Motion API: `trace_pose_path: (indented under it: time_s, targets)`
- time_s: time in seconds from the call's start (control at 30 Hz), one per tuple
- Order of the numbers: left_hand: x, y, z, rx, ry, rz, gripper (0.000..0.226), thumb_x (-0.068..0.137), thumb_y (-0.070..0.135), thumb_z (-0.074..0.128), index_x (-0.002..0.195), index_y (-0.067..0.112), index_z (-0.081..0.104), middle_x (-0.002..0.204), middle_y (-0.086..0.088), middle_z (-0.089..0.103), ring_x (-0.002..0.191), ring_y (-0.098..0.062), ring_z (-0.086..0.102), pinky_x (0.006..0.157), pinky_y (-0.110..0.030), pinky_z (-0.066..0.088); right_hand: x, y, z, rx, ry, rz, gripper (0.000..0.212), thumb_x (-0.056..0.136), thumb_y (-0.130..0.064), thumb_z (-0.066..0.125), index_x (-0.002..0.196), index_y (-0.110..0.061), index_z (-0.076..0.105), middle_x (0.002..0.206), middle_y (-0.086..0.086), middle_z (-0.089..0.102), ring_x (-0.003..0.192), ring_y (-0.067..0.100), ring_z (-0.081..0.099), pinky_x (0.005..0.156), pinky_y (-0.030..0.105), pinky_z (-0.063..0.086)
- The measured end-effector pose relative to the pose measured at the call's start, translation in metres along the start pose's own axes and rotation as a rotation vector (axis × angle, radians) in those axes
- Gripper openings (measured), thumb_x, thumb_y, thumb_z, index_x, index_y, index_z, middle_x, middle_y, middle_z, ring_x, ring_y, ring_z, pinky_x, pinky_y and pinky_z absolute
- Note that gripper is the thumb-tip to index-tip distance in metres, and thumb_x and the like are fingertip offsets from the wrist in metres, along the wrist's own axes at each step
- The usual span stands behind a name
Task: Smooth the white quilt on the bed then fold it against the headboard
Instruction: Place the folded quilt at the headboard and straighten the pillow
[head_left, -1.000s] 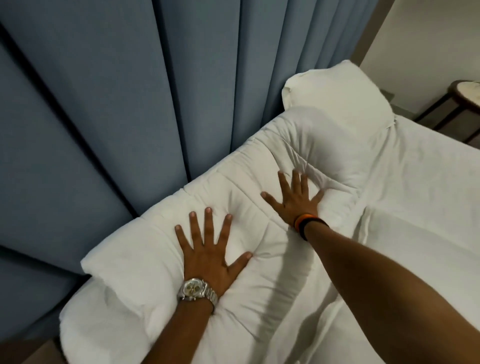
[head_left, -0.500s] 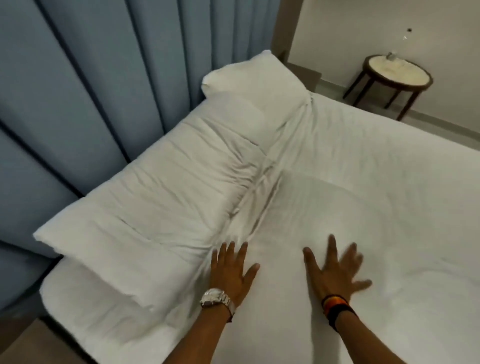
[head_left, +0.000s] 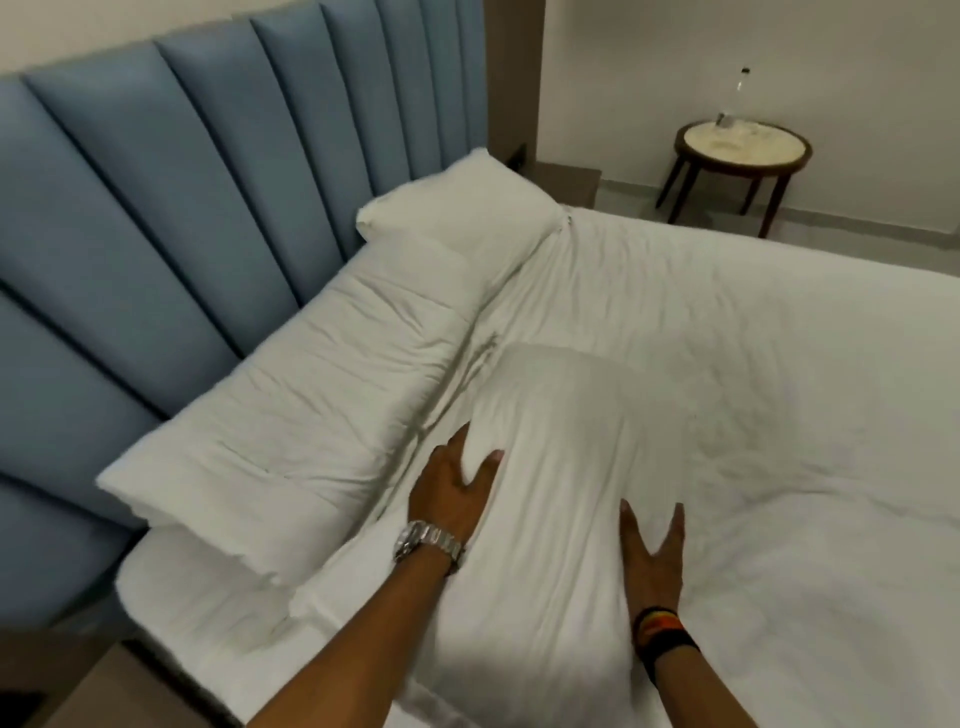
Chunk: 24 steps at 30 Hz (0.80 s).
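The white quilt (head_left: 322, 395) lies folded in a long thick band along the blue padded headboard (head_left: 156, 182). A white pillow (head_left: 561, 441) lies on the bed sheet (head_left: 779, 338) in front of the quilt. My left hand (head_left: 452, 483), with a silver watch, grips the pillow's left edge, fingers sunk behind it and thumb on top. My right hand (head_left: 652, 551), with dark wristbands, presses flat on the pillow's right side with fingers spread. The pillow sits between both hands.
A second white pillow (head_left: 462, 208) lies at the far end of the quilt against the headboard. Another white cushion (head_left: 171, 577) shows under the quilt's near end. A round side table (head_left: 743, 150) with a bottle (head_left: 740, 91) stands by the far wall.
My hands left the folded quilt, came down onto the sheet, and now close on the two sides of the pillow. My view swung right and up, showing the headboard top.
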<state>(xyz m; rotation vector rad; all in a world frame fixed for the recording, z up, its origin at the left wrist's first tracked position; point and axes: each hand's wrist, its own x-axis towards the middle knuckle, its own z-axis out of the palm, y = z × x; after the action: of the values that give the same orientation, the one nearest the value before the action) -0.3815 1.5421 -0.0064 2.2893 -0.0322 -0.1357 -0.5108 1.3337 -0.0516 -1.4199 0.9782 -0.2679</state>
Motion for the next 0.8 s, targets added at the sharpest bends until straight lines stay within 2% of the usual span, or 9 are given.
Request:
trace_pose_path:
  time_s: [0.07,0.23,0.33,0.4,0.5,0.6,0.67,0.73,0.8]
  targets:
    - [0.01,0.037,-0.021,0.031,0.038,0.09,0.082,0.08,0.089,0.045,0.151,0.047,0.041,0.148,0.0,0.058,0.136,-0.021,0.056,0.109,-0.032,0.046,-0.003,-0.023,0.004,0.065,0.004,-0.025,0.107,0.08,-0.07,0.072,0.165,-0.045,0.013,0.169,-0.01,0.026,0.152,0.017,0.032,0.123,0.032,0.023]
    - [0.042,0.087,-0.111,0.124,0.128,0.253,0.073,0.083,0.085,0.048,0.147,0.049,0.045,0.136,-0.004,0.063,0.126,-0.024,0.061,0.101,-0.033,0.05,-0.024,-0.09,0.046,0.195,-0.056,-0.136,0.107,0.081,-0.07,0.073,0.165,-0.046,0.011,0.166,-0.017,0.024,0.146,0.007,0.031,0.123,0.032,0.024]
    - [0.082,0.085,-0.193,0.142,0.204,0.297,0.065,0.09,0.07,0.059,0.146,0.037,0.054,0.139,-0.007,0.065,0.129,-0.028,0.06,0.106,-0.036,0.049,-0.044,-0.137,0.107,0.227,-0.142,-0.237,0.11,0.078,-0.071,0.076,0.163,-0.051,0.01,0.15,-0.024,0.03,0.135,0.001,0.033,0.114,0.027,0.028]
    - [0.116,0.073,-0.242,0.136,0.245,0.306,0.062,0.093,0.062,0.062,0.146,0.032,0.057,0.143,-0.008,0.064,0.132,-0.029,0.059,0.108,-0.038,0.048,-0.051,-0.166,0.156,0.223,-0.181,-0.288,0.107,0.081,-0.068,0.077,0.163,-0.052,0.011,0.146,-0.023,0.032,0.132,0.002,0.036,0.111,0.026,0.029]
    - [0.172,0.032,-0.308,0.172,0.255,0.258,0.061,0.095,0.065,0.056,0.148,0.034,0.055,0.146,-0.01,0.061,0.134,-0.033,0.057,0.11,-0.042,0.047,-0.057,-0.188,0.24,0.207,-0.208,-0.337,0.108,0.078,-0.066,0.081,0.163,-0.05,0.017,0.143,-0.024,0.037,0.131,0.002,0.04,0.108,0.022,0.031]
    - [0.216,-0.03,-0.35,0.393,0.198,0.11,0.071,0.096,0.075,0.033,0.157,0.04,0.038,0.159,-0.013,0.046,0.144,-0.038,0.043,0.119,-0.05,0.034,-0.062,-0.173,0.314,0.066,-0.273,-0.289,0.108,0.078,-0.066,0.081,0.163,-0.048,0.018,0.152,-0.016,0.044,0.135,0.01,0.047,0.107,0.023,0.033]
    - [0.231,-0.079,-0.347,0.49,0.085,-0.019,0.075,0.096,0.078,0.023,0.162,0.042,0.024,0.172,-0.011,0.02,0.157,-0.036,0.019,0.125,-0.054,0.016,-0.067,-0.143,0.352,-0.119,-0.367,-0.185,0.11,0.083,-0.061,0.08,0.166,-0.041,0.011,0.163,-0.002,0.04,0.144,0.023,0.046,0.111,0.026,0.035]
    - [0.229,-0.123,-0.321,0.529,-0.032,-0.068,0.083,0.093,0.083,0.017,0.164,0.042,0.007,0.175,-0.007,0.0,0.161,-0.033,0.0,0.128,-0.054,0.002,-0.076,-0.11,0.375,-0.198,-0.436,-0.111,0.117,0.081,-0.064,0.079,0.166,-0.044,0.001,0.169,0.007,0.032,0.15,0.03,0.04,0.121,0.037,0.036]
    - [0.227,-0.16,-0.29,0.523,-0.002,-0.028,0.087,0.09,0.085,0.009,0.163,0.041,-0.01,0.174,-0.005,-0.01,0.161,-0.031,-0.01,0.128,-0.053,-0.006,-0.081,-0.086,0.395,-0.256,-0.344,-0.155,0.116,0.077,-0.079,0.071,0.16,-0.058,-0.007,0.175,0.006,0.008,0.156,0.036,0.026,0.124,0.05,0.031]
